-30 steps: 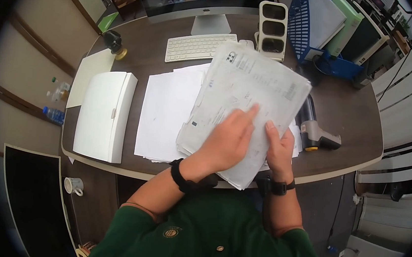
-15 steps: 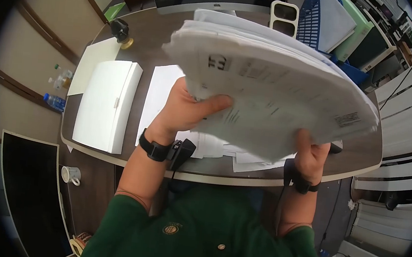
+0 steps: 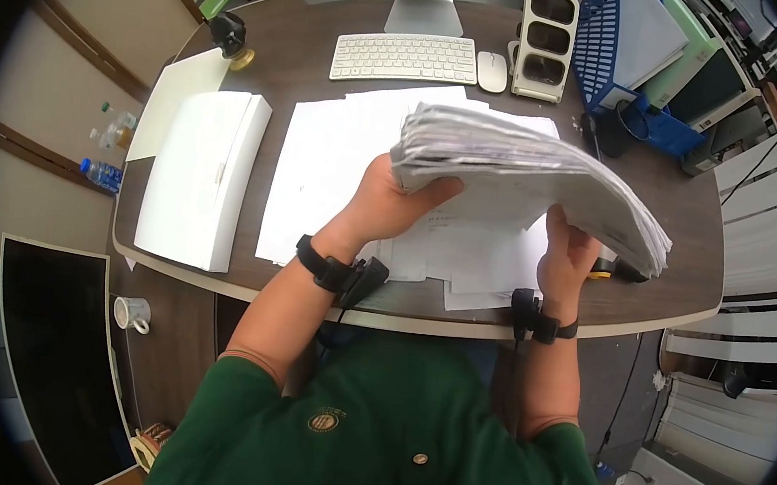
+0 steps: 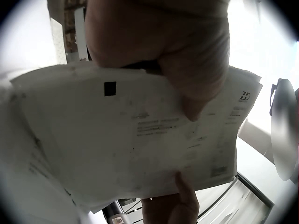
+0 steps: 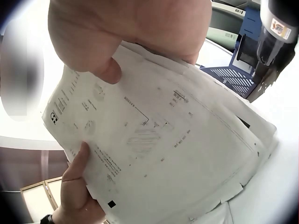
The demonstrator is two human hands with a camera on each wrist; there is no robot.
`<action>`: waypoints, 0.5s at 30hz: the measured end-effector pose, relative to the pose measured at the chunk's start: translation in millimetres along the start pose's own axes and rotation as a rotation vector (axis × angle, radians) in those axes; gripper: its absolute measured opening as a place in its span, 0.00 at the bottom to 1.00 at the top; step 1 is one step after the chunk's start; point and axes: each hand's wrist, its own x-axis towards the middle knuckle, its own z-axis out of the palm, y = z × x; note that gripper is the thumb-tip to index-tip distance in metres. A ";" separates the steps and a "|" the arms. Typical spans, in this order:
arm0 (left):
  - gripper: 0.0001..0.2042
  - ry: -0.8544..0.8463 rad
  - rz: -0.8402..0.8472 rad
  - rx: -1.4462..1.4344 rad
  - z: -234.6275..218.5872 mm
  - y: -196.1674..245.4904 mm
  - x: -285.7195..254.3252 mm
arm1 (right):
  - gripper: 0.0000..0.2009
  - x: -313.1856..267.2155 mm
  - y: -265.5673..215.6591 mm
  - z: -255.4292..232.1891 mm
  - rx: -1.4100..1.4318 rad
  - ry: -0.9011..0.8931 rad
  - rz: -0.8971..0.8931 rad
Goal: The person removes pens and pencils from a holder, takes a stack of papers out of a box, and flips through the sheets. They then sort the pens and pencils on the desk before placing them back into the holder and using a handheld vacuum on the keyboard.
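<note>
A thick stack of printed papers is raised over the desk, bowed, with its layered far edge showing in the head view. My left hand grips its left side, thumb over the near face. On the right side my right hand holds it the same way, fingers behind. In the left wrist view the stack's printed face shows text and a small black square. The right wrist view shows diagram lines on the stack, both thumbs pressing that face. Below it, loose white sheets lie spread on the desk.
A white box file lies at the left. Behind the sheets are a keyboard, a mouse and a cream three-slot holder. A blue file rack and a black cup stand at the back right.
My left hand has gone from touching the top page to gripping the left side. The stack rose off the desk between both hands, then tipped so its layered edge faces up.
</note>
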 end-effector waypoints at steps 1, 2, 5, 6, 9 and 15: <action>0.13 0.013 -0.015 -0.053 2.3 -2.2 0.2 | 0.16 0.5 1.5 -0.9 -0.012 0.005 -0.013; 0.12 0.027 -0.029 -0.106 3.9 -3.3 1.3 | 0.17 1.8 0.8 -0.9 -0.013 0.000 -0.011; 0.10 0.089 0.008 -0.113 7.4 2.2 2.6 | 0.18 4.6 -5.0 1.1 -0.006 -0.019 -0.031; 0.09 0.127 0.005 -0.129 6.0 5.8 3.4 | 0.19 4.7 -7.9 3.1 0.000 -0.025 -0.054; 0.08 0.243 -0.051 -0.161 -9.7 21.9 2.8 | 0.22 8.9 -23.2 6.4 0.033 -0.065 -0.063; 0.19 0.665 0.001 -0.357 -111.5 39.9 -19.8 | 0.29 24.8 -20.6 15.3 0.075 -0.165 0.265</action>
